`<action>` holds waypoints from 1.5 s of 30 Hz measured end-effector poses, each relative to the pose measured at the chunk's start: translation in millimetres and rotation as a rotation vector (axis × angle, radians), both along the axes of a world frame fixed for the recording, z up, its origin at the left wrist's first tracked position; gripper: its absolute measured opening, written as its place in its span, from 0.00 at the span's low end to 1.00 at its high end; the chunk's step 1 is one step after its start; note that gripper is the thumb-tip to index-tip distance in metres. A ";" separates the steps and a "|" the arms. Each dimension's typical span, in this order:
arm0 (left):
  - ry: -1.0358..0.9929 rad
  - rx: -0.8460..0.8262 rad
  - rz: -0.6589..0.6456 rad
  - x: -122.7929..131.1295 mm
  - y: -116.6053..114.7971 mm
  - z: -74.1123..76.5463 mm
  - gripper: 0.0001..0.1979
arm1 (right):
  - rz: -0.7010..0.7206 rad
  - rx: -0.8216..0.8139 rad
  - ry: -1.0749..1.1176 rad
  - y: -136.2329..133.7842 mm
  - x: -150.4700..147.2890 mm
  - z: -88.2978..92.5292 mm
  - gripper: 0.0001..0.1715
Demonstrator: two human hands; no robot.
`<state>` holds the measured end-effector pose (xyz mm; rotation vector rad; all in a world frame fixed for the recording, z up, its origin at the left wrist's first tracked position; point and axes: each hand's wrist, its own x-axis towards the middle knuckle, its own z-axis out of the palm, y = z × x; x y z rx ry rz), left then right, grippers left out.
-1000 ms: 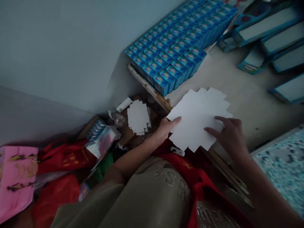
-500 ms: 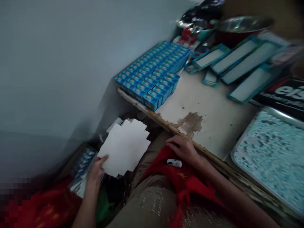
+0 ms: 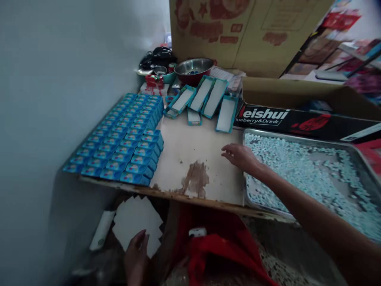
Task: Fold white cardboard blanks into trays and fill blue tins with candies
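My left hand (image 3: 137,254) is low and dim, its fingers a little apart over the lower edge of a fanned stack of white cards (image 3: 137,220) below the table's left front edge. No card is visibly lifted off the stack. My right hand (image 3: 239,157) hovers over the table (image 3: 178,147) with its fingers stretched out and nothing in them. Its forearm crosses a metal tray (image 3: 248,190) spread with small pale blue pieces. Several white-bottomed blue boxes (image 3: 226,114) lie beyond that hand. At the left stand rows of small blue packs (image 3: 127,149).
A black-printed carton (image 3: 268,115) stands behind the tray. Further back are a metal bowl (image 3: 193,69), a black bag (image 3: 157,57) and a large upright cardboard sheet (image 3: 214,35). A wall (image 3: 35,119) borders the left. Red cloth (image 3: 214,254) covers my lap.
The view has swung up and to the right. My right hand has left the red cloth and risen over the table beside the tray. My left hand is still at the cards.
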<state>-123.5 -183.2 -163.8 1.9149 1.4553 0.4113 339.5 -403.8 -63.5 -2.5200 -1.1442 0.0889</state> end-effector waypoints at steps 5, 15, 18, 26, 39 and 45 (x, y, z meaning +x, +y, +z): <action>-0.313 0.508 -0.664 185.6 9.6 50.2 0.10 | -0.015 -0.045 -0.194 81.6 104.9 11.9 0.20; 0.248 0.676 -0.893 559.0 147.4 106.5 0.20 | -0.084 -0.520 -0.315 239.3 219.8 27.3 0.28; 0.416 0.648 -1.047 562.6 142.1 92.6 0.13 | -0.089 -0.698 -0.228 241.3 224.5 27.6 0.34; 0.496 0.340 -1.109 472.1 78.4 86.9 0.20 | 0.104 -0.636 -0.004 222.7 219.7 40.7 0.28; 0.513 -0.019 -1.392 293.3 -5.0 101.9 0.12 | 0.595 -0.506 -0.031 132.0 159.9 86.3 0.21; 0.527 -0.018 -1.521 215.3 -8.2 105.0 0.12 | 0.569 -0.536 0.045 159.0 86.2 59.0 0.25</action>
